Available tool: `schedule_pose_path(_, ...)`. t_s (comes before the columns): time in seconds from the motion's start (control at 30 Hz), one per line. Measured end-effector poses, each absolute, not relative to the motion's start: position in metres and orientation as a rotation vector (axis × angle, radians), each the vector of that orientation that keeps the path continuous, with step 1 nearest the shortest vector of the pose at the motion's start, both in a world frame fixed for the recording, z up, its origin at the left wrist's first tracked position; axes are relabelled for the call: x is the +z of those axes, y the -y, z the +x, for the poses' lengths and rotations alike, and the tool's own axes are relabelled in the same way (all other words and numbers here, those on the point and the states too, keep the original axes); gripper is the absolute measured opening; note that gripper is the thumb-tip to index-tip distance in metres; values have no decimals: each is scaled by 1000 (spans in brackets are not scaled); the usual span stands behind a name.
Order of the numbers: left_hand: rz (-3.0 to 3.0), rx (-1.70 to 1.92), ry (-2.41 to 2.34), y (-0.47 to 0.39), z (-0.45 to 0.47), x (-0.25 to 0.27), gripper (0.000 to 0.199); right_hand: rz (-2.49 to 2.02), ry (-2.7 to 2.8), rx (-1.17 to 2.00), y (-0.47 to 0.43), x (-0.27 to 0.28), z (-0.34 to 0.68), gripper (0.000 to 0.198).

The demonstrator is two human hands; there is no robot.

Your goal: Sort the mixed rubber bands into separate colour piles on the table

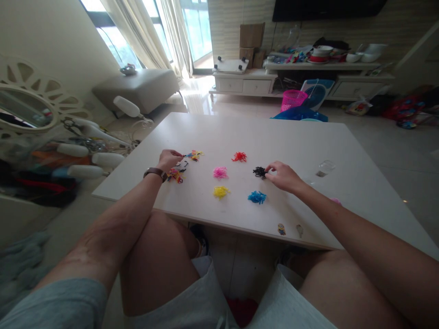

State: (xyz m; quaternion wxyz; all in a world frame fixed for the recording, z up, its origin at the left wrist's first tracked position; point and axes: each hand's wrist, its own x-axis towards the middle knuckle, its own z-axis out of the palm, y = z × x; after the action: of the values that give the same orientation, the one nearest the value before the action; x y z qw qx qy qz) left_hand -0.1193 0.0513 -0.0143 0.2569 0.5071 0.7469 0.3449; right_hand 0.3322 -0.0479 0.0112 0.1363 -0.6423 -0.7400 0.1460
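My left hand [170,157], with a dark watch on its wrist, pinches at the edge of a mixed-colour pile of small bands [195,156]; what its fingertips hold is too small to make out. Beneath that wrist lies a second mixed pile [176,175], with several loose black bands near it. My right hand [281,176] has its thumb and fingers closed at the edge of the black band pile [259,172]. Between the hands are single-colour piles: red bands [239,157], pink bands [220,172], yellow bands [221,192] and blue bands [257,197].
The white table [212,130] spans the space before my knees. A clear plastic container [324,168] lies beyond my right forearm. By the front edge are a small yellow-and-blue cartoon figure [281,229] and a small pale piece [299,230]. A pink basket [293,98] stands behind the table.
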Motion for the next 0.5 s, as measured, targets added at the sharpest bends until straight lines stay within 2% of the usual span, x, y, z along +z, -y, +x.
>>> schedule_pose_path(0.2,1298,993,-1942,-58,-122,-22,30,-1860,2156,421,48,11,332,18)
schedule_pose_path(0.5,1244,932,-1961,-54,-110,-13,19,-1855,2157,429,48,11,332,17)
